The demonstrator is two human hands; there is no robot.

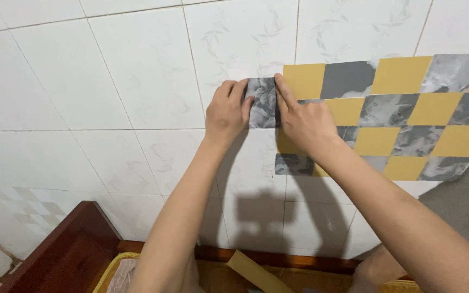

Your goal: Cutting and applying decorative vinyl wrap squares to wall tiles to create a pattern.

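Surface: white tiled wall (109, 81), glossy, with faint leaf markings and grey grout lines. It carries a partly laid checker of yellow and grey marbled squares (408, 119) on the right.

Piece in hand: one grey marbled square (262, 102), lying flat against the wall at the left end of the top row, its right edge just beside a yellow square (305, 80).

Left hand: my left hand (227, 111) lies on the left edge of the grey square, fingers bent over it and pressed to it. Flat contact, not a pinch; it seems to pin that side so the piece cannot slide.

Right hand: my right hand (305, 120) has the forefinger stretched up along the seam between the grey square and the yellow one, the other fingers curled loosely. I judge this holds the seam tight and in line with the row.

Alignment: top edge of the grey square looks level with the row beside it. Whether the lower edge sits fully down I cannot tell; my hands cover it.

Below: dark red wooden ledge (77, 244) at the wall's foot, a yellow-rimmed tray (107, 271), and a tan strip of backing paper (253, 271), well apart from my hands.

Lower row: one grey square (293, 164) juts out leftward, leaving bare tile beneath the piece.
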